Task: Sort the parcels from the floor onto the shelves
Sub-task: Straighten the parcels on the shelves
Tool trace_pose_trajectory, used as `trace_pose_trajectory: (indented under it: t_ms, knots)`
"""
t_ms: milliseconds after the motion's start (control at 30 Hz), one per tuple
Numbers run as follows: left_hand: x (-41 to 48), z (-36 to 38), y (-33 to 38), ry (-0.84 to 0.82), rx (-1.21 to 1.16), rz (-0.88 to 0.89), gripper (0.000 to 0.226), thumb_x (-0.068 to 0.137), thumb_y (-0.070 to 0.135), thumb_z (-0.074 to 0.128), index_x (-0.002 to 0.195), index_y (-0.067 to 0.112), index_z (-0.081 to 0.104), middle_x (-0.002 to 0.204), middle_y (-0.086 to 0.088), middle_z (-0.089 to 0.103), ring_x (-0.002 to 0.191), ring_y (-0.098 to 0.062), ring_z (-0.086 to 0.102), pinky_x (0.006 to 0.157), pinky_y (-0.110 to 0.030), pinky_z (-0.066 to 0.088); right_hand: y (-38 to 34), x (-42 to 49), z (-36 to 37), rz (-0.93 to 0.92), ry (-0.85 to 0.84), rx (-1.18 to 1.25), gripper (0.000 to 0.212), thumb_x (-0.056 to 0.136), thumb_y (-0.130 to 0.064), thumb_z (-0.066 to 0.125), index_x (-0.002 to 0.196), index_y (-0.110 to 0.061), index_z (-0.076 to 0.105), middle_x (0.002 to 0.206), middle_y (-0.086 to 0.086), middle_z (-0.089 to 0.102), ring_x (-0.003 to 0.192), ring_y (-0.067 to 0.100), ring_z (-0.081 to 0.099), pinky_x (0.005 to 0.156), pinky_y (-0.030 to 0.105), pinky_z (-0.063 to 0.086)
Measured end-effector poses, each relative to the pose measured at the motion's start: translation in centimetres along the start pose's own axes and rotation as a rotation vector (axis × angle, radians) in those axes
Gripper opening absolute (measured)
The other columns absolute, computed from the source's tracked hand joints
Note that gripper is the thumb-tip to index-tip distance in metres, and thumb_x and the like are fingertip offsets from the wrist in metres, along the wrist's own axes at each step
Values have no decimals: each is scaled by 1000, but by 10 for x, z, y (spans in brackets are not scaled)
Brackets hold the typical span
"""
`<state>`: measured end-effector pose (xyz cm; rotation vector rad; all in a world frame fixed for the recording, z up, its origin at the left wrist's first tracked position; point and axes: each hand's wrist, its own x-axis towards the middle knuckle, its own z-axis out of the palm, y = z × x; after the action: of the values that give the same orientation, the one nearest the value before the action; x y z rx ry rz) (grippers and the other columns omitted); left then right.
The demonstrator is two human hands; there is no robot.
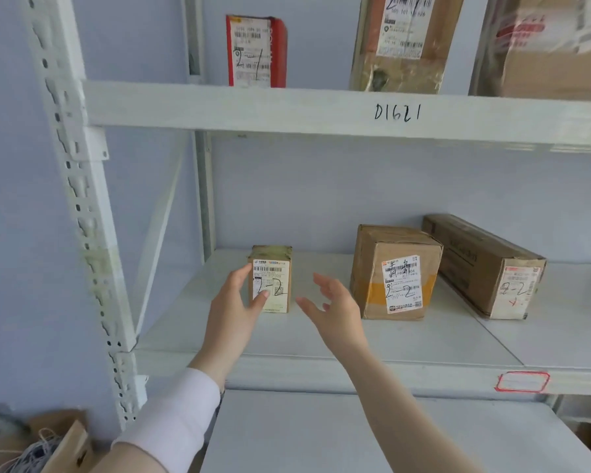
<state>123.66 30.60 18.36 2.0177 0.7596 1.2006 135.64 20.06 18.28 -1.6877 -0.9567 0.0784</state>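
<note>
A small brown parcel (274, 279) with a white label marked "2-2" stands upright on the middle shelf (406, 339). My left hand (234, 305) is at its left side, with the fingertips against its left edge and the thumb lying on the label; the fingers look nearly straight. To the parcel's right, my right hand (331, 307) hovers with its fingers spread, holding nothing and not touching the parcel.
Two larger cardboard parcels (394, 271) (485, 264), also marked "2-2", sit further right on the same shelf. The upper shelf (287, 109), marked "D1621", carries a red-edged parcel (256, 51) and brown parcels (403, 42). A white upright post (82, 213) stands on the left. Boxes (62, 442) lie at the bottom left.
</note>
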Motion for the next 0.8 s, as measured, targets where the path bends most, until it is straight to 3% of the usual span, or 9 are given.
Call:
trace_pose_trajectory:
  t_ms: [233,500,800]
  knots:
    - [-5,-46,74,40,-19,157,51,87,19,64,134,19,45,138,5,49,129,-10,45,98,-16,32,-80,-21,-37,-200,72,-42,49,83,-27,69,127,-16,53,127,-3,54,121,10,48,100,26,40]
    - [1,-104,134,76,-70,318,46,87,16,64,130,14,48,136,3,51,128,-9,46,103,-19,35,-165,-31,-50,-285,154,-14,43,84,-26,68,124,-19,55,126,-4,55,106,11,51,90,22,42]
    - [32,-142,171,108,21,450,48,88,22,63,132,17,46,137,4,52,128,-10,46,98,-15,31,-220,-12,-57,-381,232,-29,43,86,-26,65,126,-15,53,128,-4,55,117,9,49,89,19,41]
